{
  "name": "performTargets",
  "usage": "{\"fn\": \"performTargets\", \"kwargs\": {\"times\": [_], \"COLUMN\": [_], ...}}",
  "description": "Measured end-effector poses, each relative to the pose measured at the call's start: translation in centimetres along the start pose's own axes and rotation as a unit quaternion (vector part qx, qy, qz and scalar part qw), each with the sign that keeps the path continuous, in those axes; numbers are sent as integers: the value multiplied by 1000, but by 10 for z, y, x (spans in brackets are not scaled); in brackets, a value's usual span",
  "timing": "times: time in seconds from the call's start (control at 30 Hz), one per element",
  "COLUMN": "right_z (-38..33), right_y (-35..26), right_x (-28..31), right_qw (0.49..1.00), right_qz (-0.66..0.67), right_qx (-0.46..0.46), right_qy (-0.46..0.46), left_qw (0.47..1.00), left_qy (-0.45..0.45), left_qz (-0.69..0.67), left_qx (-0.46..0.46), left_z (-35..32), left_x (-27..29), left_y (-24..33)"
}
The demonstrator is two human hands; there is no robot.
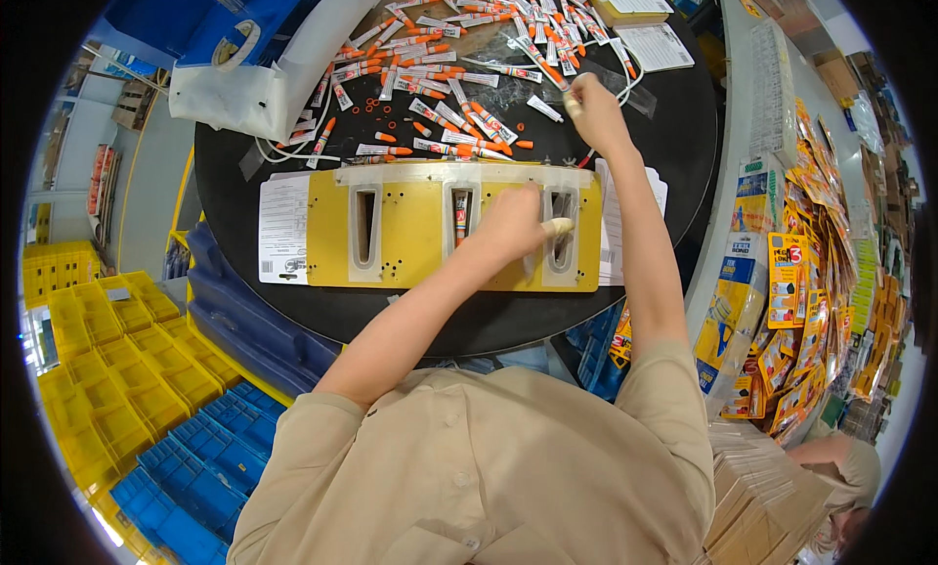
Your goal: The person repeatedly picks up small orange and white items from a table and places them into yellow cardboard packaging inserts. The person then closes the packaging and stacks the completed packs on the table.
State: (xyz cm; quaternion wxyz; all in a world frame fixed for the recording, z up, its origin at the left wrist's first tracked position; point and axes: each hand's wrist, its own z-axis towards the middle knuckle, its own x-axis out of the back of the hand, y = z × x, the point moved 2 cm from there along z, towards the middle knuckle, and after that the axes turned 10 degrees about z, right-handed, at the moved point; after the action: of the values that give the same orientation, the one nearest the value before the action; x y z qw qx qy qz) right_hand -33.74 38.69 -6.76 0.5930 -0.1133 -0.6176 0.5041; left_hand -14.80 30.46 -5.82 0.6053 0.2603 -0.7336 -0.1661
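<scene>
Tubes (459,76), small, white with orange caps, heaped at 12 o'clock; right hand (594,110) pinches one at the pile's edge; left hand (513,225), fingers curled, presses yellow jig (410,235).

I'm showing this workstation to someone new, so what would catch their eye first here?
Probably the heap of small white tubes with orange caps spread over the far side of the round black table, where the right hand reaches in. Next, the flat yellow jig plate with three long slots in front of the person, the left hand resting on it. The yellow and blue plastic bins stack at lower left.
</scene>
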Motion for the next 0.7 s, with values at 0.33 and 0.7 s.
{"fn": "performTargets", "kwargs": {"times": [0.33, 0.7], "right_z": [-168, -79], "right_y": [-49, -66], "right_x": [27, -34], "right_qw": [970, 993], "right_qz": [-73, 44], "right_qx": [225, 97], "right_qy": [-62, 49], "left_qw": [992, 988], "left_qy": [57, 73], "left_qz": [-106, 115], "left_qx": [29, 66], "left_z": [-34, -42], "left_x": [41, 56], "left_y": [-52, -78]}}
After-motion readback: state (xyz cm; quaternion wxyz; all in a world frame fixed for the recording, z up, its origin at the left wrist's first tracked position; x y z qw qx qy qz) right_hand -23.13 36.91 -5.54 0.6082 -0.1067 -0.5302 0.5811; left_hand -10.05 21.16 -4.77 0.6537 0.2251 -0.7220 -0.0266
